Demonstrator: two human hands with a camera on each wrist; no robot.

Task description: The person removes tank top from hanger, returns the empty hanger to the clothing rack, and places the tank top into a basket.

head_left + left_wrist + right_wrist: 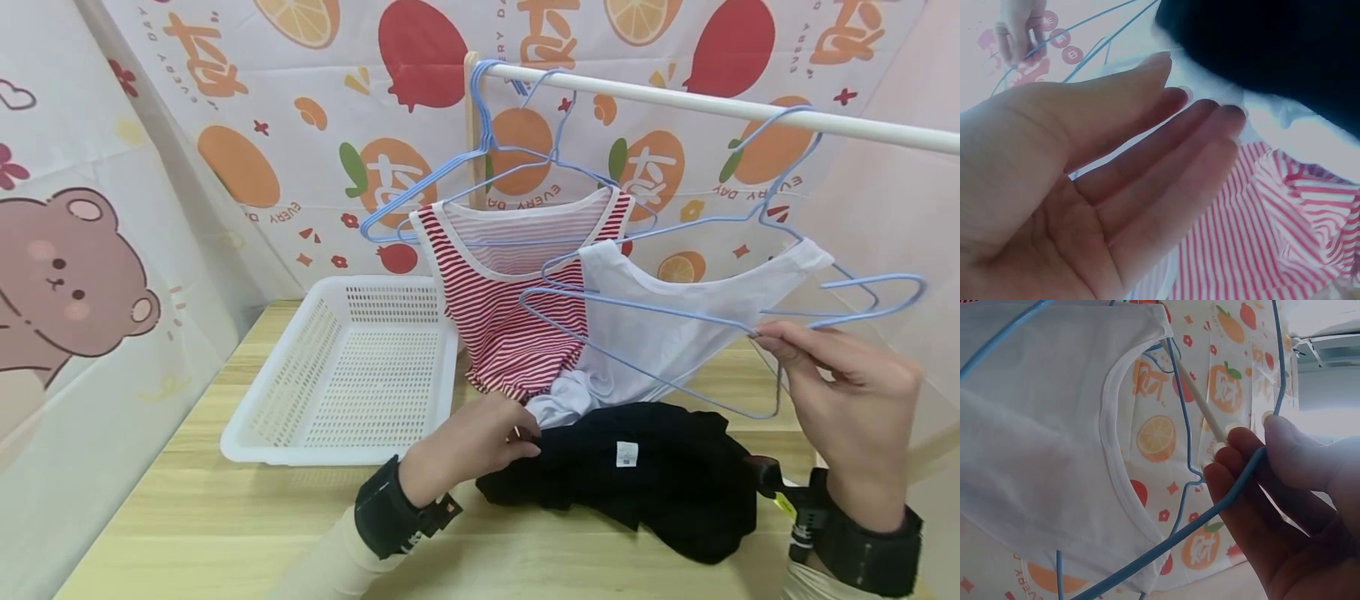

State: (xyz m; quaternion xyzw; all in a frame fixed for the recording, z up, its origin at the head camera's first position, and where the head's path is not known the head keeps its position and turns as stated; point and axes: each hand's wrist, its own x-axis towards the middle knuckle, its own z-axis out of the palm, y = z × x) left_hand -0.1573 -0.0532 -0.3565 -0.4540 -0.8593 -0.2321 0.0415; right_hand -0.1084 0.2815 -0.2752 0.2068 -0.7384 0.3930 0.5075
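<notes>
Right wrist: black strap (pixel 866 546) nearest the camera, over a cream sleeve; a matching strap circled the left wrist; their small marks were too fine to read.
Right hand (pixel 851 392): thumb and fingers pinched the wire of a loose blue hanger (pixel 1213 509); it was held up in front of the white top, above the table (pixel 187 517).
Left hand (pixel 468 442): fingers relaxed and a little bent, holding nothing; they were at the edge of the black garment, though touching or just apart I could not tell.
Black garment (pixel 675 492): crumpled on the table; its white label (pixel 627 454) carried print too small to read.
White top (pixel 652 337): on another blue hanger, hooked over the white rail (pixel 675 98).
Striped top (pixel 495 325): red and white, hung just left of the white top.
Basket (pixel 337 456): white plastic, on the table at the left.
Curtain (pixel 322 208): fruit prints; "EVERY DAY" could be read, beside large orange characters I could not make out.
</notes>
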